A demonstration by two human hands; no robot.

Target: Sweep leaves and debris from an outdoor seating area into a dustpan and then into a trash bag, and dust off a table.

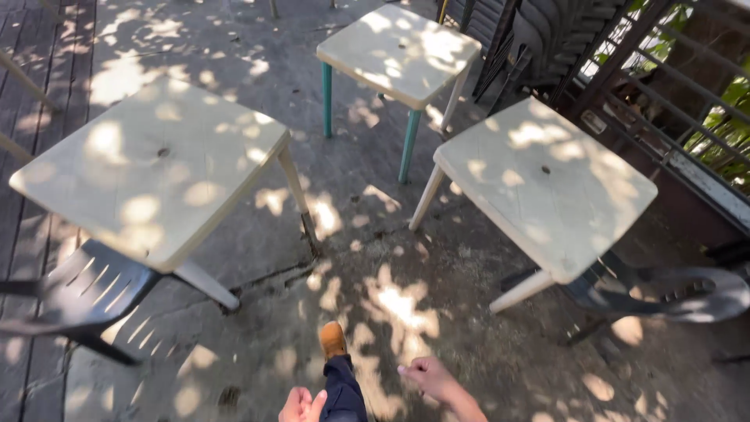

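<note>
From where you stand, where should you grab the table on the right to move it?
Probably the near edge of the right table, either side of the corner pointing at you, coming in from the front. The flat top overhangs its legs, so fingers can hook under. The right hand is nearest; a dark chair blocks the right-hand side.

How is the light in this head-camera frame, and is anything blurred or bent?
Head view: dappled sun and leaf shadow mottle the three tables and ground; bright patches glare; edges bow slightly from a wide lens; both hands, left and right, are slightly soft.
</note>
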